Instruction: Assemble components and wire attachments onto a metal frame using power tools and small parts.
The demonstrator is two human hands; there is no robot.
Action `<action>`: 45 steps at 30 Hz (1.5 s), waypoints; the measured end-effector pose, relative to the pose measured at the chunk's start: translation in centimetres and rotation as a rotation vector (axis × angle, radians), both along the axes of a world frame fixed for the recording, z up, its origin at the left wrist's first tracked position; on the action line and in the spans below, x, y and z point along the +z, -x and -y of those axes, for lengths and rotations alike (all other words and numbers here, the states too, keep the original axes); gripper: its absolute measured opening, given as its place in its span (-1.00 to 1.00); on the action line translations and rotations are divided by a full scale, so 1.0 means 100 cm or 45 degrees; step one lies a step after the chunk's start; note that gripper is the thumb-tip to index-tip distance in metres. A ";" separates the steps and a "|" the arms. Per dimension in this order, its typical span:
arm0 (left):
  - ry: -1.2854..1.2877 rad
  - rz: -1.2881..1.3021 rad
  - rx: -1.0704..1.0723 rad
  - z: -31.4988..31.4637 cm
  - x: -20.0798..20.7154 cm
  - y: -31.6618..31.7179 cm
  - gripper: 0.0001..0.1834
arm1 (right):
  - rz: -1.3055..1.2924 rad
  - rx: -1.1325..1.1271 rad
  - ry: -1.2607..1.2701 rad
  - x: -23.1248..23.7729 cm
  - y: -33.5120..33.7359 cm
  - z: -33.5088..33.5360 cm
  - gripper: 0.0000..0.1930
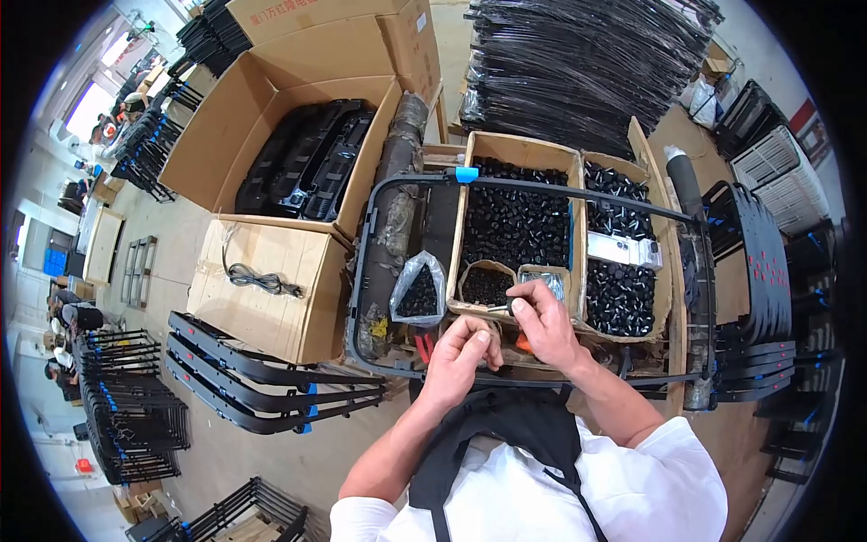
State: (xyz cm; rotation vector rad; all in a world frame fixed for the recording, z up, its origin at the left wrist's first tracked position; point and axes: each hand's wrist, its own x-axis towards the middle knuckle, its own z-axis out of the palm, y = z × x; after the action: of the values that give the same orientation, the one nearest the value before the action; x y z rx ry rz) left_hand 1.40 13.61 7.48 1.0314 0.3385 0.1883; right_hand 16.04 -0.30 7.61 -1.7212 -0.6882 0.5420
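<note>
My right hand [546, 330] pinches a small black knob [511, 306] with a thin metal stem pointing left. Just left of it, my left hand [461, 354] has its thumb and fingers pressed together. Anything between them is too small or hidden to name. Both hands are above the near edge of a box of black plastic parts [522, 212]. At that edge stand a small tub of tiny black pieces [488, 285] and a small box of metal pieces [542, 276]. Around the boxes lies a black tubular frame [361, 271] with a blue clip [466, 174].
On the right, another box holds black knobs [619, 303] and a silver device [623, 250]. A plastic bag of black bits [419, 294] stands left, above red handles [423, 346]. A large carton [208, 144] and stacked black frames [235, 370] flank the left side.
</note>
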 end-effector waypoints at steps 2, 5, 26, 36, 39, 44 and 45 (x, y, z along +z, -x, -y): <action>0.097 -0.014 0.063 0.001 -0.004 -0.002 -0.89 | 0.146 0.001 0.025 0.002 0.003 -0.002 -0.79; 0.127 -0.132 0.152 0.003 -0.009 -0.009 -0.90 | 0.620 0.097 -0.132 -0.007 -0.001 -0.003 -0.73; -0.497 -0.576 0.677 -0.036 -0.066 0.096 -0.86 | -0.146 -0.198 -0.030 -0.051 -0.092 0.047 -0.72; -1.069 -2.040 0.091 -0.003 -0.261 0.290 -0.56 | 0.260 -0.424 0.276 -0.094 -0.230 0.077 -0.62; 0.037 -1.823 0.665 0.010 -0.285 0.308 -0.54 | 0.542 -0.444 0.418 -0.077 -0.291 0.083 -0.59; -0.759 -2.025 0.328 0.020 -0.310 0.329 -0.60 | 0.773 -0.167 0.623 -0.064 -0.338 0.058 -0.60; -0.764 -2.015 0.325 0.020 -0.307 0.322 -0.60 | 0.764 -0.131 0.613 -0.065 -0.343 0.057 -0.61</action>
State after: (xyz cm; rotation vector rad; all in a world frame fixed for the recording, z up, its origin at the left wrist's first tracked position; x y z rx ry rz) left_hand -30.81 11.63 -23.26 1.5640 1.9364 -0.3832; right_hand 50.36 -6.02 1.10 -2.3974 -0.9294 0.1051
